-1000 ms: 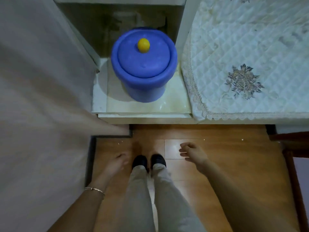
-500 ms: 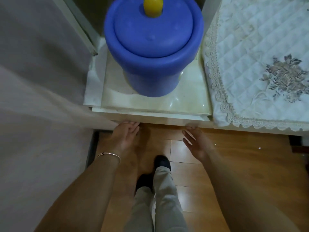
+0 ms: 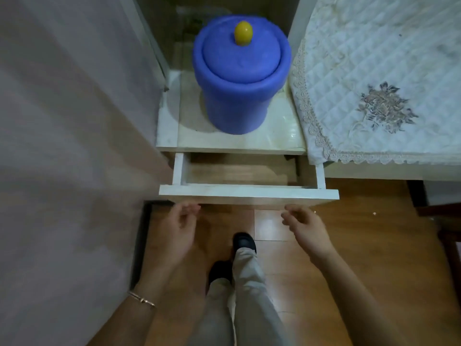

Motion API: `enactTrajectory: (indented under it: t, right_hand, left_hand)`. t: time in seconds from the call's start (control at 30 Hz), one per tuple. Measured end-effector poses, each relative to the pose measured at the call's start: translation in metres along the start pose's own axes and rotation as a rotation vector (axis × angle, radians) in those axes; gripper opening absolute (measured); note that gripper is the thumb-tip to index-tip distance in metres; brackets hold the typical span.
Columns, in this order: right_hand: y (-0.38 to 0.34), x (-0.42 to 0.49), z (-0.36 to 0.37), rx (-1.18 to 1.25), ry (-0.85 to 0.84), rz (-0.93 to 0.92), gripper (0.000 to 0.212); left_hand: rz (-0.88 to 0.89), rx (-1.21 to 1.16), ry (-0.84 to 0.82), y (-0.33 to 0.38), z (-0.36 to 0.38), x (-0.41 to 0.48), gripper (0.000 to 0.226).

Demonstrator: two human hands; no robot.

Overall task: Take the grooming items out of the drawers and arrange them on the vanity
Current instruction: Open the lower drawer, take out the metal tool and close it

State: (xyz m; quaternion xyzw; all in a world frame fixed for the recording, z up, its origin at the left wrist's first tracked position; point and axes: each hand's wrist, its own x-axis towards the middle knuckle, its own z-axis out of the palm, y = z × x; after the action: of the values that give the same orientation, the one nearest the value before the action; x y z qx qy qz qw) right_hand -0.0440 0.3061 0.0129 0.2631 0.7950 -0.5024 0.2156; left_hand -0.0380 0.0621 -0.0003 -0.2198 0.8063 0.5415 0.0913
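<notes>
A pale drawer [image 3: 249,192] is seen pulled partly out from under the vanity top [image 3: 274,142], its wooden bottom exposed and no grooming items visible in the part that shows; the far portion is hidden beneath the top. The left hand [image 3: 178,229] is held just below the near edge of the drawer front toward its left end, fingers loosely curled and nothing gripped, the fingertips close to the front though contact cannot be told through the blur. The right hand [image 3: 305,227] is held likewise below the front's right end, fingers half curled and empty, just apart from the edge. A thin bracelet [image 3: 141,299] is worn on the left wrist. On the vanity top, far of the drawer, a blue lidded bucket [image 3: 240,78] with a yellow knob [image 3: 243,32] is set upright. To the right, a quilted white cloth [image 3: 374,78] with lace trim is spread over a neighbouring surface. Dark shoes [image 3: 245,242] and pale trousers are seen on the wooden floor [image 3: 361,258] between the arms.
</notes>
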Motion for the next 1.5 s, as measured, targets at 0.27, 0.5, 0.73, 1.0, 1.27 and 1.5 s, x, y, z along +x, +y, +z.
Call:
enactTrajectory:
  t: [0.27,0.5,0.73,1.0,1.27,1.5]
  right_hand:
    - [-0.039,0.017,-0.011,-0.688,0.154,-0.42,0.037]
    - [-0.015,-0.008,-0.006,-0.686,0.131,-0.398,0.038]
    - [0.02,-0.064,-0.002,-0.669,0.165,-0.361,0.025]
    - [0.05,-0.098,0.001,-0.69,0.139,-0.338,0.023]
    - [0.038,-0.084,-0.008,-0.753,0.003,-0.239,0.025]
    - [0.015,-0.054,-0.006,-0.871,-0.155,-0.16,0.041]
  left_hand:
    - [0.383,0.793,-0.236,0.035,-0.021,0.044,0.037]
    - [0.33,0.81,-0.259,0.021,-0.022,0.009,0.041]
    - [0.334,0.846,-0.262,-0.001,-0.035,-0.042,0.027]
    - [0.324,0.811,-0.273,-0.021,-0.044,-0.078,0.025]
    - [0.297,0.82,-0.309,-0.01,-0.044,-0.072,0.021]
    - [0.227,0.603,-0.097,-0.007,-0.034,-0.049,0.029]
